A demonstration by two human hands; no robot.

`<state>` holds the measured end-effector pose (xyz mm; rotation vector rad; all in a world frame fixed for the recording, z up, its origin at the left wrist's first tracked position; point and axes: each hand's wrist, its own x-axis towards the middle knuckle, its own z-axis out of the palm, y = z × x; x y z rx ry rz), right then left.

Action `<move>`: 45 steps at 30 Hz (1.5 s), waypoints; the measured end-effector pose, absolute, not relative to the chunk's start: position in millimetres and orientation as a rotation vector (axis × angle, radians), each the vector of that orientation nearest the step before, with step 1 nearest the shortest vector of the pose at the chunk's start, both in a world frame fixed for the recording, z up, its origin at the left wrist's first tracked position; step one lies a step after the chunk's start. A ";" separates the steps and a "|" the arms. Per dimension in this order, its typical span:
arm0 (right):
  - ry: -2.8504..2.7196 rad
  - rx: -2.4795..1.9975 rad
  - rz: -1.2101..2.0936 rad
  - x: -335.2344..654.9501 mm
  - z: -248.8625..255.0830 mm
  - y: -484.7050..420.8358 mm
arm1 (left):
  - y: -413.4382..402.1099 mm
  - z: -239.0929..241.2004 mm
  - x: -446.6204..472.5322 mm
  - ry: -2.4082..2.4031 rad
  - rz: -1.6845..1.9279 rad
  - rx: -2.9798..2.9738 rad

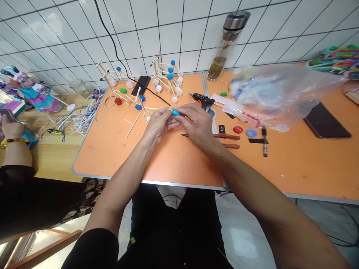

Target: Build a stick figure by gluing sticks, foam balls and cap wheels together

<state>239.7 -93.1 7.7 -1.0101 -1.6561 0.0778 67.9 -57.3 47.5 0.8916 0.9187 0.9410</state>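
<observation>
Over the orange table, my two hands meet around a small blue piece. My left hand pinches it from the left, and the fingers of my right hand close on its other side. Whether it is a cap or a soft lump, I cannot tell. Just left of my left hand lies a stick frame with blue pieces on it. Red-handled pliers lie partly beneath my right hand. Beyond that hand is a black glue gun.
Further stick models with blue balls and white wheels stand by the tiled wall. A tea bottle, a plastic bag, a dark phone and a marker are rightward. A black cord crosses overhead. Another person's hand is at left.
</observation>
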 end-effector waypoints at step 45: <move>-1.555 -1.083 0.225 236.9 12.3 -91.5 | -60.8 48.2 71.0 0.885 0.934 0.782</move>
